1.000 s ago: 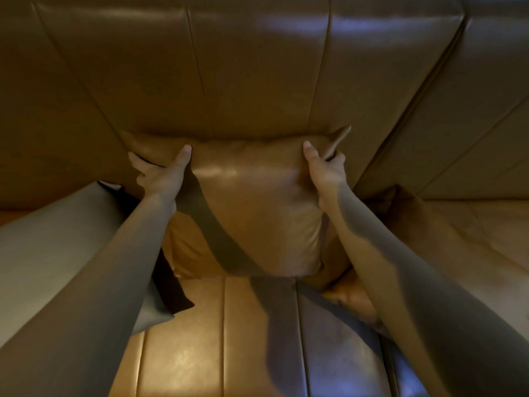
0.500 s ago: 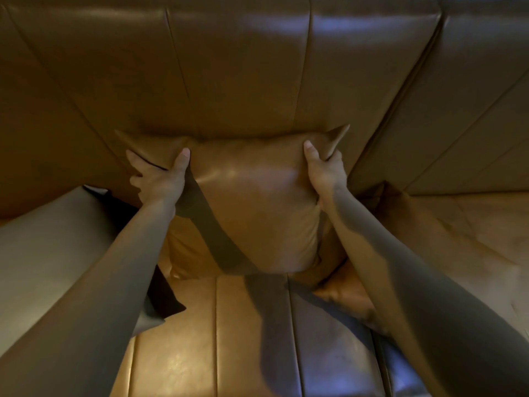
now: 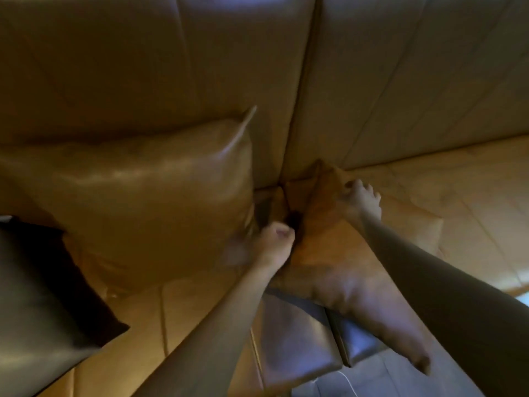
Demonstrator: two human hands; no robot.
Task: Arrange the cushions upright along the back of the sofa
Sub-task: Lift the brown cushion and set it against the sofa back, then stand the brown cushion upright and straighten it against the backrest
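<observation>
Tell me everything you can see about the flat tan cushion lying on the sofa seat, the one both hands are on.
The flat tan suede-looking cushion lies tilted on the leather sofa seat, not upright. Its matte, creased fabric ends in pointed corners, one poking off the seat's front edge, another tucked towards the sofa back. The right hand presses its far edge; the left hand, blurred, meets its near-left edge, grip unclear. A glossy leather cushion stands beside it.

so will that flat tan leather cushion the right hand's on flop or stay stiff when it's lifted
Probably floppy: the flat tan leather cushion already sags and creases where it lies on the seat. It looks light, since the right hand grips only its top corner. The smooth leather may be a bit slippery, so the left hand near its edge could help.
</observation>
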